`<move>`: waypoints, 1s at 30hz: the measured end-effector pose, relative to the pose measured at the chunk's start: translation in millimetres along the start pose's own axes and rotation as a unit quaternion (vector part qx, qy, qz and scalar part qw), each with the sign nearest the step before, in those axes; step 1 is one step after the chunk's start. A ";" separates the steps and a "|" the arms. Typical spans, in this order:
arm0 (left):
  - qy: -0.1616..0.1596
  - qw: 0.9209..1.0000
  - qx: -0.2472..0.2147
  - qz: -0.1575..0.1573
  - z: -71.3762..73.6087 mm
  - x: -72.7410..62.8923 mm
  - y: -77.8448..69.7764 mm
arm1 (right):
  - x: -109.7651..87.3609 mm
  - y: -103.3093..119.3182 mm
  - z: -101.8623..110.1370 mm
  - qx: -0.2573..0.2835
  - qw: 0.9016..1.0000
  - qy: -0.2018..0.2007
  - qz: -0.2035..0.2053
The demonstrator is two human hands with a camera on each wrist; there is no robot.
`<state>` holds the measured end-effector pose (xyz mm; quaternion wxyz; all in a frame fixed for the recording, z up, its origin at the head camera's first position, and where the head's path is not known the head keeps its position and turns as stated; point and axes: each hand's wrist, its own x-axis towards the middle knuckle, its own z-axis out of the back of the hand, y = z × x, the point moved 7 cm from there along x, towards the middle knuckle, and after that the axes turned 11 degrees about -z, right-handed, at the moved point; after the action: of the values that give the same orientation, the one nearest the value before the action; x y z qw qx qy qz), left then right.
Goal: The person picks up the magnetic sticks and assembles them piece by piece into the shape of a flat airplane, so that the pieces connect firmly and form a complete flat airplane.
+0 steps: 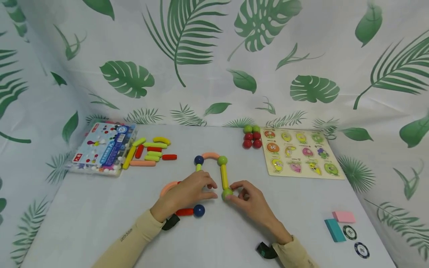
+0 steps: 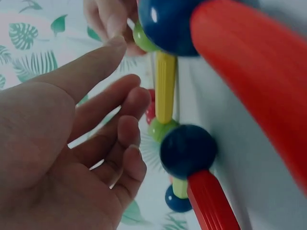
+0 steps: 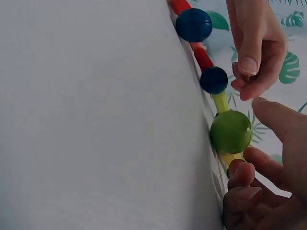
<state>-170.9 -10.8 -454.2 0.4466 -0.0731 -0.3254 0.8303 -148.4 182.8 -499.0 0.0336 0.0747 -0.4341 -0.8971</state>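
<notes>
In the head view, my right hand [image 1: 249, 203] has its thumb and index finger around a green ball [image 1: 226, 194] at the near end of a yellow rod [image 1: 224, 176]. That rod runs up to another green ball [image 1: 222, 160], joined by a pink curved rod [image 1: 210, 155] to a navy ball [image 1: 199, 160]. My left hand [image 1: 191, 191] hovers over the left side of the chain, fingers loosely bent, holding nothing. Below it lie a red rod [image 1: 184, 212] and a second navy ball [image 1: 199, 210]. A pink curved piece [image 1: 167, 188] is partly hidden by the left hand.
Loose colored rods [image 1: 153, 153] lie at the back left beside a lidded plastic box [image 1: 100, 147]. Several red and green balls [image 1: 252, 136] sit by a fruit picture board [image 1: 301, 153]. Pink [image 1: 343, 216] and teal blocks [image 1: 335, 230] lie near two round chips [image 1: 362, 250] on the right.
</notes>
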 end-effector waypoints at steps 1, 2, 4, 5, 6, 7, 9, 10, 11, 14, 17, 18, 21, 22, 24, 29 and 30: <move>-0.002 1.000 0.005 -0.002 -0.8 0.7 -1.3 | 3.0 -0.4 1.3 0.004 1.000 -0.004 -0.007; -0.005 1.000 0.009 -0.004 -1.9 1.4 -2.2 | 6.7 -0.7 2.5 0.006 1.000 -0.009 -0.015; -0.013 1.000 0.015 -0.008 -4.2 2.5 -4.3 | 15.7 -0.8 4.1 0.002 0.999 -0.020 -0.030; -0.016 1.000 0.019 -0.008 -5.7 3.0 -5.0 | 20.9 -1.2 4.5 -0.001 0.999 -0.027 -0.038; -0.019 1.000 0.022 -0.008 -7.3 3.4 -5.8 | 26.0 -1.0 4.7 -0.004 0.998 -0.033 -0.046; -0.022 0.999 0.028 -0.006 -9.1 3.7 -6.4 | 30.8 -0.7 4.5 -0.008 0.998 -0.037 -0.054; -0.028 0.999 0.041 -0.003 -12.4 4.8 -8.0 | 40.0 -0.9 3.2 -0.022 0.997 -0.040 -0.069; -0.031 0.998 0.048 0.002 -13.9 5.2 -8.6 | 43.9 -1.3 2.2 -0.027 0.996 -0.041 -0.078; -0.033 0.998 0.054 0.006 -15.3 5.7 -9.5 | 47.1 -0.6 1.2 -0.031 0.995 -0.040 -0.083; -0.038 0.996 0.079 0.013 -19.4 7.6 -11.9 | 53.8 2.3 -1.3 -0.049 0.994 -0.039 -0.093; -0.042 0.993 0.108 0.013 -24.8 9.5 -14.8 | 55.4 5.2 -2.0 -0.063 0.992 -0.047 -0.094; -0.045 0.992 0.118 0.013 -26.5 10.0 -15.7 | 55.4 5.6 -2.3 -0.069 0.992 -0.049 -0.095; -0.062 0.988 0.144 0.012 -30.4 10.7 -17.7 | 54.7 6.1 -4.1 -0.079 0.991 -0.052 -0.099; -0.070 0.986 0.153 0.013 -30.6 10.8 -18.3 | 54.5 6.6 -4.4 -0.080 0.990 -0.053 -0.100; -0.085 0.982 0.167 0.011 -31.7 11.1 -18.8 | 54.3 6.9 -5.1 -0.083 0.990 -0.052 -0.103; -0.105 0.977 0.186 0.012 -35.1 11.6 -18.0 | 53.1 6.6 -4.9 -0.069 0.990 -0.055 -0.109; -0.106 0.976 0.188 0.013 -35.6 11.8 -17.7 | 52.8 6.7 -4.6 -0.064 0.990 -0.056 -0.109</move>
<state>-150.9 22.4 -469.1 0.4043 0.0960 -0.2084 0.8854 -199.7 168.5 -502.1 -0.0841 0.0690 -0.3660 -0.9242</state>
